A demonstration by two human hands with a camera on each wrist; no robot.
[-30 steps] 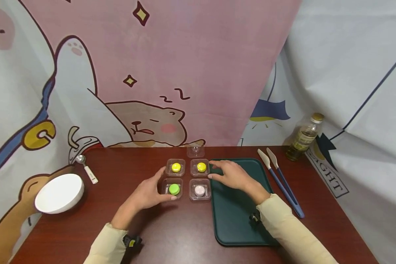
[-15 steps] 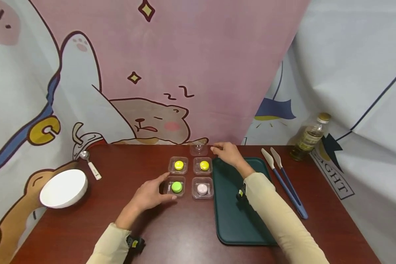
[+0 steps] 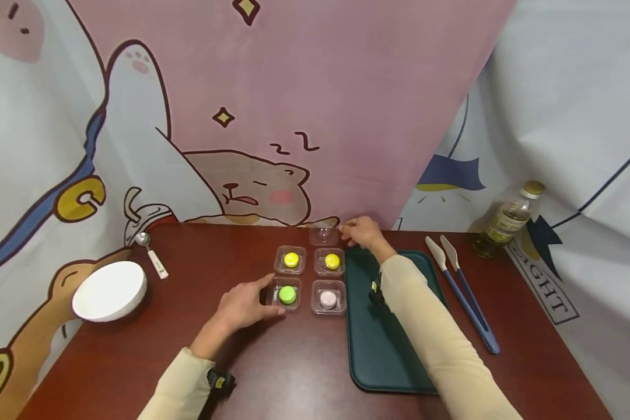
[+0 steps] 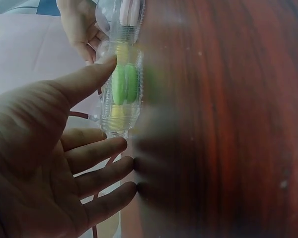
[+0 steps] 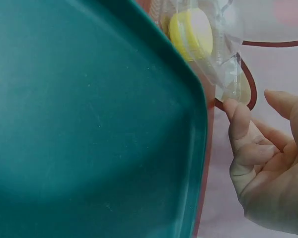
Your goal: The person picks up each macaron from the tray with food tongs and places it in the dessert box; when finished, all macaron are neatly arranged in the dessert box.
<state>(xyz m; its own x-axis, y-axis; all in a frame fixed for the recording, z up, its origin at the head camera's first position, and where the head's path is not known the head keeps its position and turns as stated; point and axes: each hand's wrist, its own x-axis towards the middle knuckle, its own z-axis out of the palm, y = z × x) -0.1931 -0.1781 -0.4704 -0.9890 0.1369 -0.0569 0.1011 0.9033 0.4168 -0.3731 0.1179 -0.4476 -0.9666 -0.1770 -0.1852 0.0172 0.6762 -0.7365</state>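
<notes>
Beside a clear plastic box [image 3: 297, 286] with a green macaron [image 3: 287, 295], my left hand [image 3: 243, 304] rests with thumb and fingers spread. In the left wrist view its thumb tip overlaps the box, and the other fingers are straight. My right hand [image 3: 364, 231] is at the back; in the right wrist view its fingertips [image 5: 231, 105] are right at the edge of a clear lid [image 5: 232, 74], thumb apart. That lid stands behind the box with a yellow macaron [image 3: 332, 261]. Another yellow macaron [image 3: 291, 259] and a pale pink macaron [image 3: 328, 300] sit in clear boxes too.
A dark green tray [image 3: 383, 350] lies under my right forearm. Further right are blue-handled tongs [image 3: 467, 297] and an oil bottle [image 3: 506, 224]. On the left are a white bowl [image 3: 110, 291] and a small scoop [image 3: 154, 259]. Cloth hangs behind the table.
My right hand has moved from the right side of the back yellow macaron's box to the clear lid behind it. My left hand stays beside the green macaron's box. The head view shifts slightly.
</notes>
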